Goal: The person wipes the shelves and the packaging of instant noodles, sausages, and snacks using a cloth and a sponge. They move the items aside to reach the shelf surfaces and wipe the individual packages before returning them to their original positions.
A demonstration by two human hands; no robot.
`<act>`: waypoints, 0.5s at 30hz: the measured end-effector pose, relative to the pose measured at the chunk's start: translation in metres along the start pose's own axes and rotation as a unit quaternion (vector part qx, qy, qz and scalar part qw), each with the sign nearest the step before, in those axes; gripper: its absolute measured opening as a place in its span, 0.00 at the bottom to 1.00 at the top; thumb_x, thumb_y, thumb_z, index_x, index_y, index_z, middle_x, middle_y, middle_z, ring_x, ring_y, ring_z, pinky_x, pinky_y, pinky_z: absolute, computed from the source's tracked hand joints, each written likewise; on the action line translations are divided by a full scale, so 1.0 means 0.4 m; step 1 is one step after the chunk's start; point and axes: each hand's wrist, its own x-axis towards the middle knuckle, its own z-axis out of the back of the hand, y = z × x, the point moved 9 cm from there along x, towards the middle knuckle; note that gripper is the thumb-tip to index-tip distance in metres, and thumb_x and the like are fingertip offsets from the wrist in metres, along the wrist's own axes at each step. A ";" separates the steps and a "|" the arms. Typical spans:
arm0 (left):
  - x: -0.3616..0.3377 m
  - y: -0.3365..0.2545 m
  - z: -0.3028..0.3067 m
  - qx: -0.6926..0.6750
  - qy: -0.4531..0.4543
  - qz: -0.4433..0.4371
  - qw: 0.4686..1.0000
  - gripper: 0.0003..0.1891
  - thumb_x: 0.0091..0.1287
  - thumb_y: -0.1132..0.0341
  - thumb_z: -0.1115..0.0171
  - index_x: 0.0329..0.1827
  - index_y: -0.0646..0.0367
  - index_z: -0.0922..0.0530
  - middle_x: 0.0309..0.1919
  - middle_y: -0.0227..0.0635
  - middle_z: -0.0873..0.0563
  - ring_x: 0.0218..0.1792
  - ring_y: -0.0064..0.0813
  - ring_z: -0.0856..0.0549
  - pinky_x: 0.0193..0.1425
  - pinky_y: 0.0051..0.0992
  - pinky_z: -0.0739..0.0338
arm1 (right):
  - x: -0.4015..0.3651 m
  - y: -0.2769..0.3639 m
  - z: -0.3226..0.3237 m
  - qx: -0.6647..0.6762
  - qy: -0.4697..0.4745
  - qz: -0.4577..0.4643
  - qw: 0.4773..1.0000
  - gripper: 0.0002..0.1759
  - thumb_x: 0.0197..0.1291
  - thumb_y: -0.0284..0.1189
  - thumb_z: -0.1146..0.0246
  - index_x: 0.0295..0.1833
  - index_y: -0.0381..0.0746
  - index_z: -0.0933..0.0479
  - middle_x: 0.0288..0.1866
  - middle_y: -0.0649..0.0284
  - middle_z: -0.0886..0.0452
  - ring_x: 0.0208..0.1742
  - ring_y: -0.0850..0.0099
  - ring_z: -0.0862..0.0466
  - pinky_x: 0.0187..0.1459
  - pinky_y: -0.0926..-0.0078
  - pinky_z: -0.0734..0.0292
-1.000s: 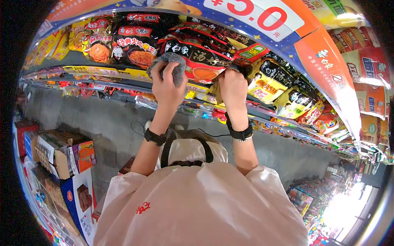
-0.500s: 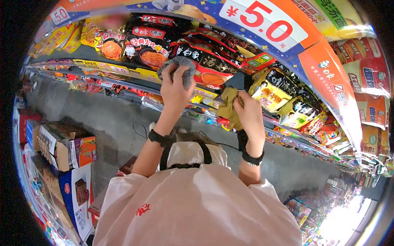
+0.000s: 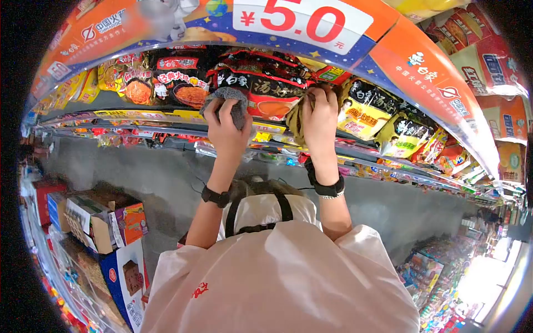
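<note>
My left hand (image 3: pixel 226 129) is closed round a crumpled grey cloth (image 3: pixel 229 94) at the shelf's front edge, before black and red noodle packs (image 3: pixel 276 105). In my right hand (image 3: pixel 321 125) is an olive-brown cloth (image 3: pixel 295 121), bunched under the fingers and hanging over the shelf edge. This hand is between the red-fronted packs and a yellow and black noodle pack (image 3: pixel 362 114). Both palms are hidden. Further left along the shelf is a black pack (image 3: pixel 183 83) picturing a bowl of noodles.
Above the packs curves an orange and blue sign (image 3: pixel 383 61) with a 5.0 price. The shelf edge (image 3: pixel 152 116) carries price strips, with more goods below. Cardboard boxes (image 3: pixel 91 225) stand at the lower left beside the grey floor (image 3: pixel 161 172). Red packs (image 3: pixel 494 66) are stacked far right.
My right hand, with the olive-brown cloth, has moved up and inward, closer to the packs and my left hand. The view has shifted, showing more of the sign's left part.
</note>
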 end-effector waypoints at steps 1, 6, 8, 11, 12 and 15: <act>-0.002 0.002 0.000 0.003 -0.001 0.002 1.000 0.23 0.47 0.69 0.34 0.49 0.51 0.29 0.46 0.47 0.31 0.45 0.48 0.25 0.42 0.37 0.25 | 0.000 -0.002 -0.010 0.003 -0.001 -0.002 1.000 0.07 0.53 0.23 0.43 0.38 0.34 0.26 0.40 0.50 0.24 0.40 0.52 0.24 0.43 0.62 0.28; -0.002 -0.001 0.000 0.002 -0.003 -0.003 1.000 0.22 0.48 0.69 0.34 0.48 0.52 0.29 0.46 0.47 0.30 0.45 0.48 0.25 0.41 0.36 0.25 | 0.006 -0.007 -0.038 -0.129 0.010 -0.015 0.991 0.10 0.50 0.25 0.43 0.40 0.36 0.26 0.45 0.50 0.26 0.47 0.53 0.27 0.50 0.58 0.33; 0.000 -0.005 -0.002 0.001 -0.001 -0.011 1.000 0.22 0.48 0.68 0.34 0.48 0.52 0.29 0.45 0.47 0.30 0.45 0.48 0.25 0.41 0.36 0.25 | 0.001 -0.006 -0.041 -0.131 0.045 -0.036 0.990 0.11 0.50 0.26 0.43 0.41 0.35 0.26 0.47 0.50 0.27 0.48 0.53 0.28 0.50 0.57 0.33; -0.002 0.001 -0.002 0.005 0.008 0.003 1.000 0.22 0.48 0.68 0.34 0.48 0.52 0.29 0.46 0.48 0.30 0.45 0.49 0.26 0.42 0.37 0.26 | -0.040 0.034 -0.033 -0.113 0.064 0.013 0.991 0.13 0.49 0.29 0.42 0.41 0.34 0.25 0.48 0.49 0.28 0.51 0.54 0.28 0.55 0.52 0.37; -0.003 0.004 -0.006 -0.004 0.024 0.016 1.000 0.23 0.48 0.69 0.34 0.49 0.52 0.30 0.48 0.48 0.31 0.48 0.49 0.27 0.46 0.39 0.28 | -0.058 0.050 -0.027 -0.130 0.048 0.045 0.989 0.14 0.51 0.29 0.44 0.42 0.33 0.25 0.50 0.49 0.28 0.53 0.54 0.29 0.57 0.52 0.38; -0.009 0.011 -0.015 -0.020 0.046 0.031 0.998 0.25 0.47 0.69 0.34 0.50 0.50 0.31 0.51 0.49 0.33 0.52 0.51 0.30 0.52 0.40 0.32 | -0.079 0.054 -0.035 -0.165 0.068 0.070 0.981 0.15 0.54 0.28 0.48 0.45 0.31 0.26 0.56 0.48 0.31 0.59 0.54 0.33 0.59 0.52 0.40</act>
